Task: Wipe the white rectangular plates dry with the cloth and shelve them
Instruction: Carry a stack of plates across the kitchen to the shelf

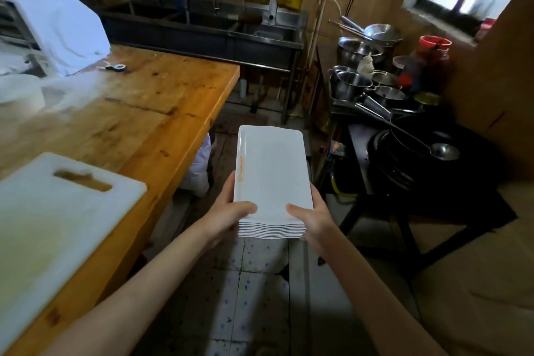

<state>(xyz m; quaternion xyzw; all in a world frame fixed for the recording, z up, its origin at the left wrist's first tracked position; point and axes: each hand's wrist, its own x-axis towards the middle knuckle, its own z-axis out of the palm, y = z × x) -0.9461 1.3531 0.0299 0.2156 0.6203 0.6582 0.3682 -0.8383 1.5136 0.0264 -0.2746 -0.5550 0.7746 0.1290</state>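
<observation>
Over the floor aisle, at 3 o'clock of the wooden table (161,95): stack of white rectangular plates (271,170), left hand (228,211) and right hand (313,220) clasping its near end (thumbs on top). Likely heavy, rigid, slick, breakable; support underneath.
</observation>
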